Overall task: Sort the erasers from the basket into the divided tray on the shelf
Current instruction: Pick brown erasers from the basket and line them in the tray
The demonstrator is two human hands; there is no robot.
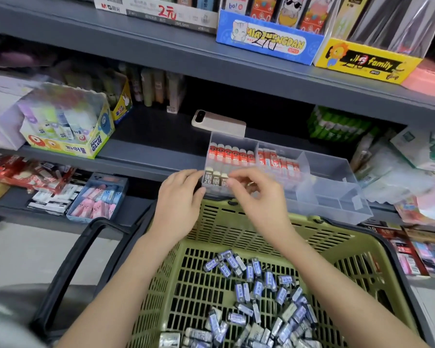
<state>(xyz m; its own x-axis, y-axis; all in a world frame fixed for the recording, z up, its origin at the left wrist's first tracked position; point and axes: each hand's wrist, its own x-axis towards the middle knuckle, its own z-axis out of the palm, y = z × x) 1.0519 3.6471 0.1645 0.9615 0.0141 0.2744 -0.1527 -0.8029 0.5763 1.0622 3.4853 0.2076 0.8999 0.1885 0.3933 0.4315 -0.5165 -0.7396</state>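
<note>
While both arms reach over the basket [224, 229], the right hand [259, 197] keeps a narrow pinch, thumb and forefinger closed on a 2B eraser [224, 180] that stands in the near-left compartment of the tray [337, 194]. Just left of that pinch two more 2B erasers [211, 178] stand upright, touching it in a row. Left of them the left hand [178, 197] holds the tray's near-left corner, fingers on the wall and thumb beneath. Beyond the pinch, red erasers [231, 154] fill the rear compartments; to its right the compartments look bare. The tray sits on the shelf [148, 136] edge, with a phone [219, 121] farther back. Well below both hands, loose erasers [259, 290] lie heaped in the basket.
</note>
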